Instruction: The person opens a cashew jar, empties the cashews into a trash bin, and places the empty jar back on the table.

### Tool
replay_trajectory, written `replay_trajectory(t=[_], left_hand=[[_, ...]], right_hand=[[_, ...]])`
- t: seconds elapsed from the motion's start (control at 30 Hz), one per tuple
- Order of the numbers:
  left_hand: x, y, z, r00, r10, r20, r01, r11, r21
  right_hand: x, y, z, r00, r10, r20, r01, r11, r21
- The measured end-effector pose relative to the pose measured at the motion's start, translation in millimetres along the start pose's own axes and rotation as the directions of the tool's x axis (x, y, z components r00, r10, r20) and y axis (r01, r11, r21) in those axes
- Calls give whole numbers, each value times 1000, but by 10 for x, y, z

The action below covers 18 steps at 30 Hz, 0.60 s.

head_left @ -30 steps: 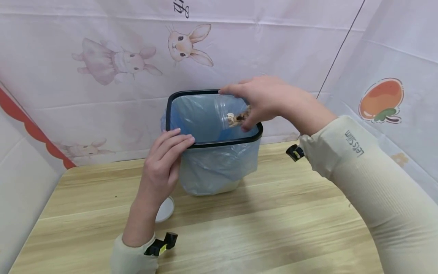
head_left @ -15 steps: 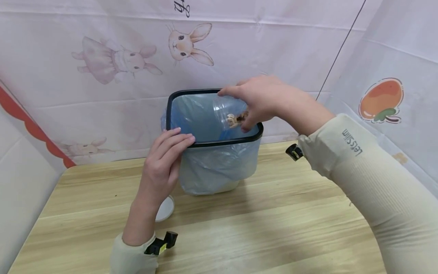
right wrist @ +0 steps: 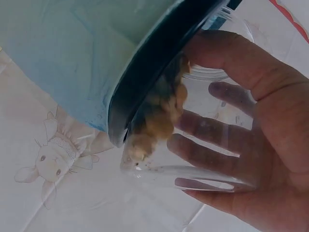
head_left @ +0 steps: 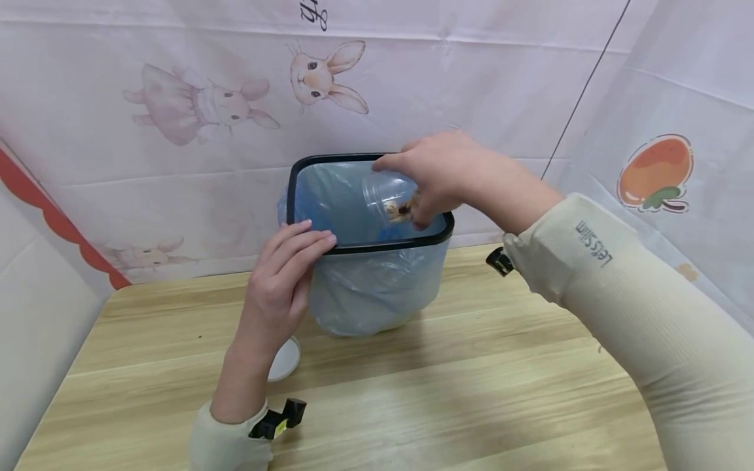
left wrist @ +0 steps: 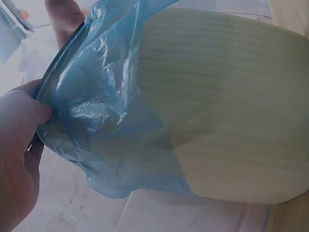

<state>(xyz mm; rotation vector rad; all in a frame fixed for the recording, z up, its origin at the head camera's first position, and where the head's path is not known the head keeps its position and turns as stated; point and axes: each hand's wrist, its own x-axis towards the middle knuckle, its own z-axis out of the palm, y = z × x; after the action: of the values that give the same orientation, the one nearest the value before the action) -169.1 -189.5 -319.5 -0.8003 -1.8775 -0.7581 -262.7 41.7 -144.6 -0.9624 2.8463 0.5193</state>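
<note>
A trash can [head_left: 385, 247] with a black rim stands on the table, lined with a pale blue plastic bag [head_left: 377, 288] that folds over its outside. My left hand [head_left: 277, 281] grips the rim at the near left corner; in the left wrist view the thumb [left wrist: 41, 111] presses the bag from outside. A clear jar [head_left: 375, 191] lies tipped on its side at the can's mouth, held by my right hand [head_left: 448, 170]. Its mouth points left over the opening. Tan, lumpy pieces [right wrist: 157, 121] rest along the jar's lower side. What they are is unclear.
A round white lid [head_left: 285, 360] lies on the wood-grain table [head_left: 471, 379], partly behind the left forearm. A white printed sheet [head_left: 235, 39] with rabbits hangs right behind the can, and another stands at the right.
My right hand has shifted a little to the left with the jar, which has turned slightly. My left hand stays on the rim, and the lid has not moved.
</note>
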Motion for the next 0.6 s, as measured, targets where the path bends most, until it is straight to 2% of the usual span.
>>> replay_trajectory(t=[0.17,0.6], left_hand=[[-2,-6,14,1000,5,-3,-5,1000,-4],[-25,-27,29,1000,8,0,-8,1000,-4]], right_hand=[[13,-25,-3,1000,3,10,-3,999,-41],[25,-30,19,1000,5,4,-4,998,-59]])
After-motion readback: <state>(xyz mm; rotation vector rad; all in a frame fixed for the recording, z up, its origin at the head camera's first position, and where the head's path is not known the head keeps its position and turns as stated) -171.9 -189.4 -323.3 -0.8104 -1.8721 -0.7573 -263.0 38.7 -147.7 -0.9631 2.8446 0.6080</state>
